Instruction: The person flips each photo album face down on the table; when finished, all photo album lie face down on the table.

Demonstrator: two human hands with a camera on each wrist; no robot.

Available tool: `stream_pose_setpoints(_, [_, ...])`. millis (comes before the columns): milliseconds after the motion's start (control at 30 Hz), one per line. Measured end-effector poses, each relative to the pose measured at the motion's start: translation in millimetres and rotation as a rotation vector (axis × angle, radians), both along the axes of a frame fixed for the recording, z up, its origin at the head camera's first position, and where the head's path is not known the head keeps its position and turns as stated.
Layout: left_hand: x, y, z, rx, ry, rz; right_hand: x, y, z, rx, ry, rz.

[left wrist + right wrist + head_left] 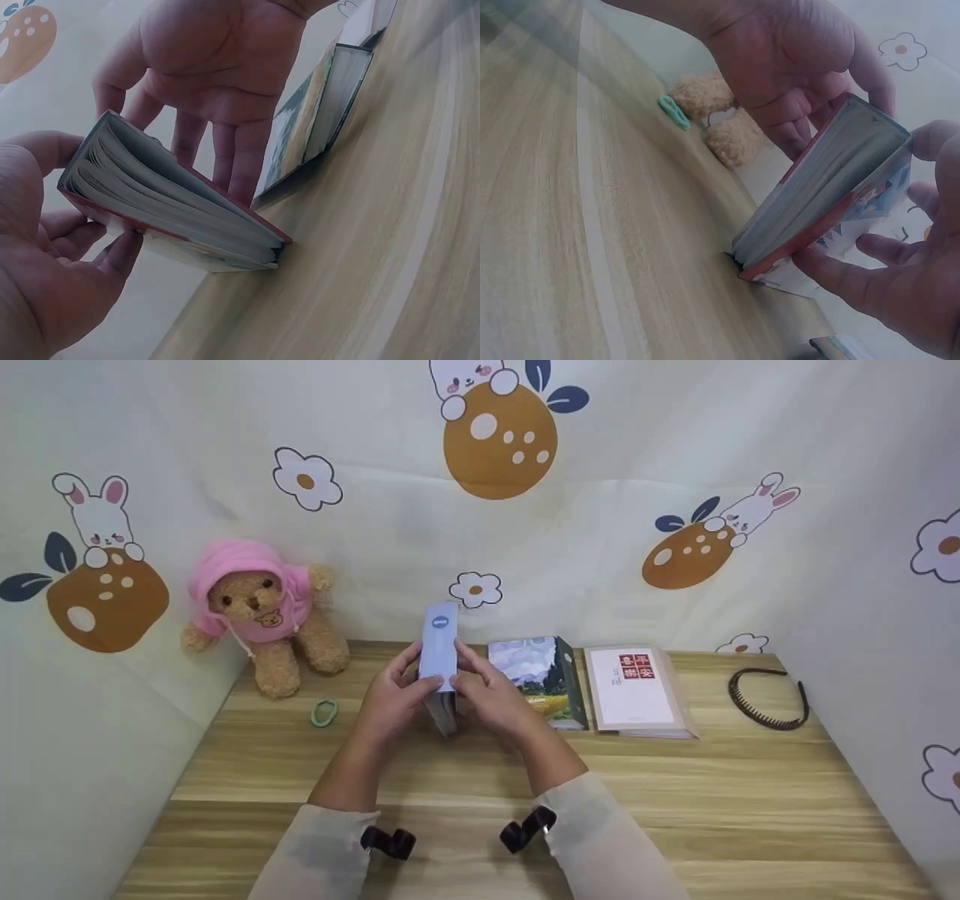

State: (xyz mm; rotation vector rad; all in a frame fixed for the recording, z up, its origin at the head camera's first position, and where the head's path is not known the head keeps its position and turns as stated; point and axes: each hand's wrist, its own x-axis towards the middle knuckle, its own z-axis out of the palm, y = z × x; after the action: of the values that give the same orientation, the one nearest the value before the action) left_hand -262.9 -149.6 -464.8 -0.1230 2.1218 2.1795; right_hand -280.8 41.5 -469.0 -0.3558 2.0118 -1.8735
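Note:
A thick hardcover book [439, 649] stands on end between my two hands, its light blue spine with a round dark label facing up. My left hand [390, 697] grips one side, thumb on the spine and fingers along the cover. From the other side my right hand [495, 694] holds it the same way. In the left wrist view the page block [172, 187] fans a little between the covers, and the book's lower corner is right at the wooden table. The right wrist view shows a red and white patterned cover [855, 214] under the right fingers.
Right of the hands lie a book with a painted landscape cover [529, 671] and a white book with red characters [634, 690]. A black toothed headband [769, 701] is at the far right. A pink-hooded teddy bear [259, 611] sits back left, near a green hair tie [324, 713].

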Motion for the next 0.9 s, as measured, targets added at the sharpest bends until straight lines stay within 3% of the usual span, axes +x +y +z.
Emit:
stream_pose_setpoints(133, [-0.1, 1.0, 0.8, -0.025, -0.013, 0.011, -0.3, 2, 2.2, 0.018, 0.02, -0.01])
stream_pose_setpoints(400, [-0.2, 2.9, -4.3, -0.031, -0.013, -0.042, -3.1, 12, 14.3, 0.116, 0.228, -0.101])
stream_pose_setpoints(533, [-2.9, -0.5, -13.3, -0.056, -0.012, -0.106, -3.7, 16, 17.5, 0.155, 0.218, -0.097])
stream_pose_setpoints(667, [-5.8, -6.7, -25.2, -0.155, -0.015, -0.157, -4.2, 17, 17.4, 0.164, 0.203, -0.103])
stream_pose_setpoints(900, [-9.2, -16.3, -37.6, -0.306, 0.056, -0.166, -5.5, 15, 9.7, 0.245, 0.246, -0.117])
